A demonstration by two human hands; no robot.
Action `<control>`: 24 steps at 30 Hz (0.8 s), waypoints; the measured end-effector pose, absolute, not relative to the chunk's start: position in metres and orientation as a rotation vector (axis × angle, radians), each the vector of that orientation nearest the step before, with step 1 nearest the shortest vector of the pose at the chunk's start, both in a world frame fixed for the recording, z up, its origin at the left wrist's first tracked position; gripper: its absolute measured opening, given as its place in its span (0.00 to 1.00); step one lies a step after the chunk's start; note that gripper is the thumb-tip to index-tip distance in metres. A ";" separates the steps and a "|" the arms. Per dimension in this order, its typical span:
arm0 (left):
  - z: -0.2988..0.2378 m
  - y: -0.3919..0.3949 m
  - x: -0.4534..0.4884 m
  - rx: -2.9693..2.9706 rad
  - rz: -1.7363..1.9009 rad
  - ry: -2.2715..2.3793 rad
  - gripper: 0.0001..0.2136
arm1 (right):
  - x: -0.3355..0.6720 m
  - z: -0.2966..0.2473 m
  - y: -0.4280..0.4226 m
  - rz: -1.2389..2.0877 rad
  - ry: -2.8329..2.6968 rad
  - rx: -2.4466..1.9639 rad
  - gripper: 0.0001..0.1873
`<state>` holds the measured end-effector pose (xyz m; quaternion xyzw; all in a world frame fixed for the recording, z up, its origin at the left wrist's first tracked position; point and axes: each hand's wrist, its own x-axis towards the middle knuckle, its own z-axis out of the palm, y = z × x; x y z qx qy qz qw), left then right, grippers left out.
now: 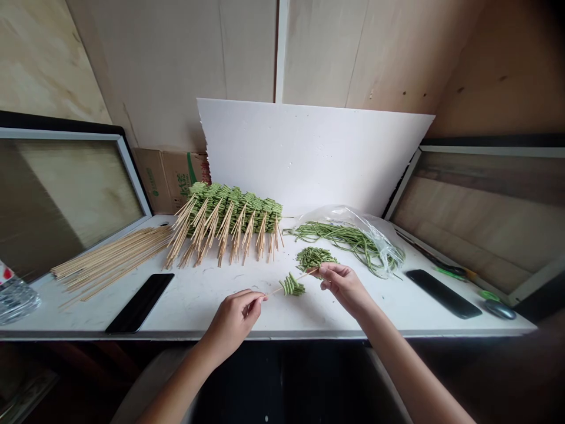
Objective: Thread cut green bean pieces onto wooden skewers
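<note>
A thin bamboo skewer stretches between my two hands over the front of the table. Several short pieces of green long bean are threaded side by side on its middle. My left hand pinches the skewer's near left end between thumb and fingers. At the other end, my right hand is closed on the skewer, its fingertips partly hiding what they grip. Just behind my right hand lies a pile of cut bean pieces. Uncut long beans spill from a clear plastic bag farther back.
Stacked bean skewers stand at the back left, sticks pointing forward. Bare skewers lie left of them. A black phone is at the left front. A dark flat object and a computer mouse are on the right.
</note>
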<state>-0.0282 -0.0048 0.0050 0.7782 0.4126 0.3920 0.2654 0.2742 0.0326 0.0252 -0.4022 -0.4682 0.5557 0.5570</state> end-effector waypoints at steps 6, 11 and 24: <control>0.003 -0.004 -0.029 2.096 1.052 1.090 0.14 | 0.272 0.027 0.030 1.280 -1.166 -0.978 0.15; 0.001 -0.002 -0.031 2.117 1.045 1.101 0.14 | 0.271 0.024 0.030 1.278 -1.215 -0.972 0.15; -0.004 -0.004 -0.028 2.121 1.032 1.070 0.15 | 0.253 0.018 0.025 1.217 -1.089 -0.965 0.18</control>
